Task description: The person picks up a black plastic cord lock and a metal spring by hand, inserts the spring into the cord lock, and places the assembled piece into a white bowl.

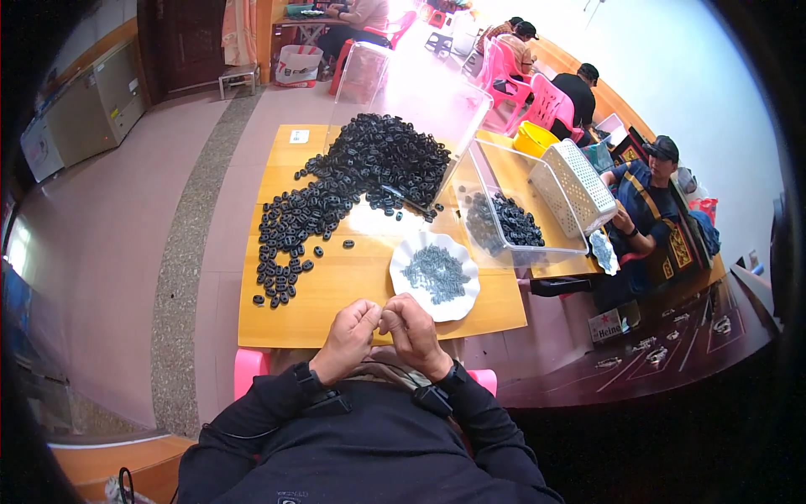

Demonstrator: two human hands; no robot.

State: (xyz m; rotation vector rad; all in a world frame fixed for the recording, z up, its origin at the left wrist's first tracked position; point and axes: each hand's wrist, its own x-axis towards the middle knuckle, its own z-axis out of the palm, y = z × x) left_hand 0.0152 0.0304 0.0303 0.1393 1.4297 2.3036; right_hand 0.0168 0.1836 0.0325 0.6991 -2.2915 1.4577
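My left hand (346, 338) and my right hand (415, 336) meet over the table's near edge, fingertips pinched close together. Whatever they pinch is too small or hidden to make out. Just beyond my right hand sits a white scalloped plate (401, 270) holding a heap of small grey translucent pieces (437, 274). A big pile of black oval pieces with holes (386, 155) covers the far part of the table, and a trail of them (281, 244) spreads toward the near left.
The wooden table (361, 290) ends close to my body. At its right, a clear plastic box (537, 249) contains more black pieces. A white perforated basket (579, 189) and a yellow basin (535, 139) stand beyond. A co-worker (651, 202) sits at the right; others sit farther back.
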